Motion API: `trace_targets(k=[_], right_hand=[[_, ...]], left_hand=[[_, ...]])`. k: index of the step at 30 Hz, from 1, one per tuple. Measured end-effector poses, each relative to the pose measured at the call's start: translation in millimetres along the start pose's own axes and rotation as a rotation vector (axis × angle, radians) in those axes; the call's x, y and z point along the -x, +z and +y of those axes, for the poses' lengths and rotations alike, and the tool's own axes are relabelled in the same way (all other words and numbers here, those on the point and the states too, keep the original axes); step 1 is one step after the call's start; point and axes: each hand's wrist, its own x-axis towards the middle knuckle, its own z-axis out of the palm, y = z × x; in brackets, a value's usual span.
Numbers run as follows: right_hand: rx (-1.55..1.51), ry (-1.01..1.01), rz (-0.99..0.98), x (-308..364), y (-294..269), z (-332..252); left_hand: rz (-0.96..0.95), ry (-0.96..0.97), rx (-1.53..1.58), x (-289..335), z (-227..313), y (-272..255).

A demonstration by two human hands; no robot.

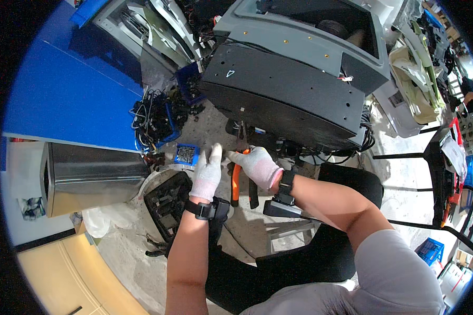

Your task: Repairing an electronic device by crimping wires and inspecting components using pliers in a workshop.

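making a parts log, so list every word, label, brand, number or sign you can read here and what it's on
No text is readable.
White sheet at the right: too small and blurred to read.
Grey label at the upper right: too small to read.
Black metal box: a pale outlined shape, no readable lettering.
Orange-handled pliers: no readable marking.

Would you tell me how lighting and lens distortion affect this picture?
In the head view, edges of the yellow panel bow near the rim; there too, pale streaks shine on the metal unit, shade obscures detail beneath the black box, and the left hand and right hand look reasonably sharp.
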Motion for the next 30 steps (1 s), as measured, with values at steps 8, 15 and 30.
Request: trace_targets(k=[8,15,30], right_hand=[[0.026,0.042,-0.246,42.3,-20.5,-23.5],[-0.034,0.235,-0.476,39.2,-43.3,-6.5],[0.13,0.446,-0.535,45.7,-58.7,28.1]], left_hand=[[-0.294,-0.117,0.62,-14.7,12.6,13.8],[-0.32,-0.039,0.69,-2.6,25.7,28.9],[-0.361,0.072,0.186,9.5,4.4,26.6]])
